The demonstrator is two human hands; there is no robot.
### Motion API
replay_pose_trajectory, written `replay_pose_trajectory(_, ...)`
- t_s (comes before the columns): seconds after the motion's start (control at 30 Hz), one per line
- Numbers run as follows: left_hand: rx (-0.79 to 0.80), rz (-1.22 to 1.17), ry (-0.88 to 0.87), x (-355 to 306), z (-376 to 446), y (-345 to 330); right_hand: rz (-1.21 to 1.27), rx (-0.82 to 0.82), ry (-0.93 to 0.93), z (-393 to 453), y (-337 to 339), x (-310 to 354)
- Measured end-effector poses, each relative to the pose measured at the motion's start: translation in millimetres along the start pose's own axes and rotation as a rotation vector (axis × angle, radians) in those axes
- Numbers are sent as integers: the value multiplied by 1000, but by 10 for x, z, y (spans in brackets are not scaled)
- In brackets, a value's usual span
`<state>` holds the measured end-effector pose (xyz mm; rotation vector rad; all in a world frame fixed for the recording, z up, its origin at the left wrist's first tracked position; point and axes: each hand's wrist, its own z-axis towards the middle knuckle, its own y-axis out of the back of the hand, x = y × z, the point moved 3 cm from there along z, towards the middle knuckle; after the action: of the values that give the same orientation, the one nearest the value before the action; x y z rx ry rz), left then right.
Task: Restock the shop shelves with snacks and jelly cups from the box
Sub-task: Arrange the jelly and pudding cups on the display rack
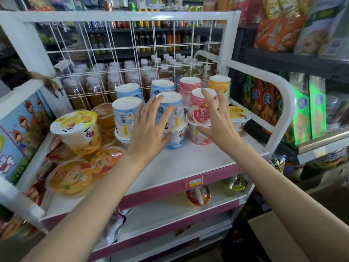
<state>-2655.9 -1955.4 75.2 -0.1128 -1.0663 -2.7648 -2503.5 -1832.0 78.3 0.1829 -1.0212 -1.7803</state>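
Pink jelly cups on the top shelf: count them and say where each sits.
3. One upside down at the back; one upside down under the right hand, stacked on a third upright one. More may be hidden behind.

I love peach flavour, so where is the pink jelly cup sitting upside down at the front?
In the head view, the inverted pink jelly cup tops another pink cup on the top shelf, right of the blue stack, under the right hand.

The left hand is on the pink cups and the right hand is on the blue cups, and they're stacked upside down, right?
Not quite: the colours are swapped. In the head view the left hand rests on the blue cups, and the right hand is at the pink cups. The top cups are indeed stacked upside down.
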Motion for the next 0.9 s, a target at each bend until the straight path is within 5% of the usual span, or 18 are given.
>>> replay_pose_trajectory(0.1,-106,60,123,303,-229,288,142,-86,134,-24,-14,468)
replay_pose_trajectory(0.3,4,146,655,1101,-668,638,339,107,232,-31,-555,1246)
replay_pose_trajectory(0.47,-7,-416,1030,1538,-732,517,393,77,193,-27,-852,1484)
replay_pose_trajectory(0.57,-134,-472,1022,1476,-750,529,411,33,171,-14,-898,1468)
replay_pose_trajectory(0.7,-261,-527,789,1098,-764,782,562,-36,31,-96,-828,1359)
replay_pose_trajectory(0.8,-234,-632,574,678,-693,917,842,99,-174,-197,-723,1266)
replay_pose_trajectory(0.9,-151,-752,536,352,-574,789,1270,256,-456,-308,-597,1126)
